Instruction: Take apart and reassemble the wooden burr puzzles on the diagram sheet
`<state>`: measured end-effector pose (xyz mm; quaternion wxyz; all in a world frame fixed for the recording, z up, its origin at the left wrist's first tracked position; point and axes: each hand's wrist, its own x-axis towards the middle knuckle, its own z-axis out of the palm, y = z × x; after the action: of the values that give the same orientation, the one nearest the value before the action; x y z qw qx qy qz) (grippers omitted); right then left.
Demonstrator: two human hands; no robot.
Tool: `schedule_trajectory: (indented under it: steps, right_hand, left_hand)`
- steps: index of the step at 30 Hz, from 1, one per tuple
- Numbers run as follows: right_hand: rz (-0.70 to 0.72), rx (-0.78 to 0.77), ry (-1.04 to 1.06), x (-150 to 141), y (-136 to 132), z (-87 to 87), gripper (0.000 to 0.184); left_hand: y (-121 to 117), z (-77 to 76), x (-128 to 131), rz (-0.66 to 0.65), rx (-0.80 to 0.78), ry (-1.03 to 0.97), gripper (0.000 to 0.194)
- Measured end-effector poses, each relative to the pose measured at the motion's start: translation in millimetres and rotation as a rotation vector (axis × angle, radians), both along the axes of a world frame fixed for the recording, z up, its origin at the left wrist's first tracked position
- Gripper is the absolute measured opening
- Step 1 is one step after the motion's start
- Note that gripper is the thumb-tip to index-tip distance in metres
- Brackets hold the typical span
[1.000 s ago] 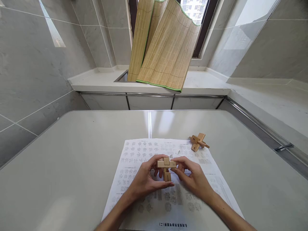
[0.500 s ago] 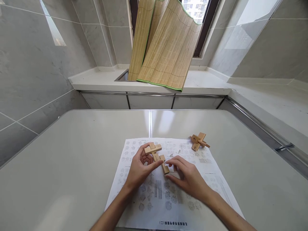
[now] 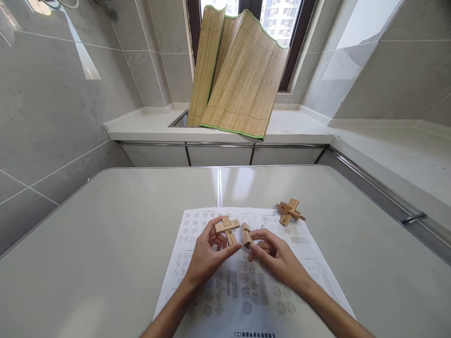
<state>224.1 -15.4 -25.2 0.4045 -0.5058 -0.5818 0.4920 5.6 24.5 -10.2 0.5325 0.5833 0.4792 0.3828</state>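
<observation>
My left hand (image 3: 210, 251) is closed around a cluster of joined wooden puzzle pieces (image 3: 227, 226), a notched block crossing others. Its thumb points right, beneath the cluster. Opposite it, my right hand (image 3: 276, 251) pinches a single notched wooden puzzle piece (image 3: 245, 234) between thumb and fingertips. A narrow gap separates this piece from the cluster. Both hands are above a printed sheet (image 3: 197, 277) covered with small diagrams and tables. At the sheet's upper right edge lies a group of interlocked wooden puzzle pieces (image 3: 289, 212) with numbers on them, touched by neither hand.
The pale tabletop (image 3: 88, 244) has a seam running back from the sheet. Behind it is a white ledge (image 3: 141, 126) with a folded bamboo mat (image 3: 243, 80) leaning against the window. Grey tiled walls (image 3: 45, 112) stand on both sides.
The notched puzzle piece has come away from the cluster and is now in my right hand's pinch. Half a second ago it was joined to the cluster. The view has tilted slightly upward.
</observation>
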Motion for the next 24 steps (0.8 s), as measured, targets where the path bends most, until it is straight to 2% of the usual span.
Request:
schedule_trajectory:
  steps: [3, 5, 16, 20, 24]
  right_hand:
    - [0.016, -0.182, 0.313, 3.8, 3.1, 2.6, 0.041]
    - [0.017, -0.231, 0.41, 6.4, 4.5, 2.7, 0.041]
    - [-0.004, -0.228, 0.436, 10.7, 2.9, -2.9, 0.041]
    - [0.028, -0.236, 0.447, 14.6, 2.5, -1.0, 0.033]
    - [0.097, -0.281, 0.552, 14.8, 2.2, -0.1, 0.034]
  left_hand:
    - [0.1, -2.4, -1.0, 0.0, -0.006, -0.011, 0.079]
    - [0.0, -3.6, -1.6, -0.008, -0.004, -0.019, 0.079]
    - [-1.1, -1.1, 0.7, -0.032, 0.028, 0.008, 0.078]
    - [-2.1, 1.3, 0.3, -0.054, 0.039, 0.01, 0.079]
    - [-2.0, -0.7, -0.5, -0.083, 0.049, -0.018, 0.08]
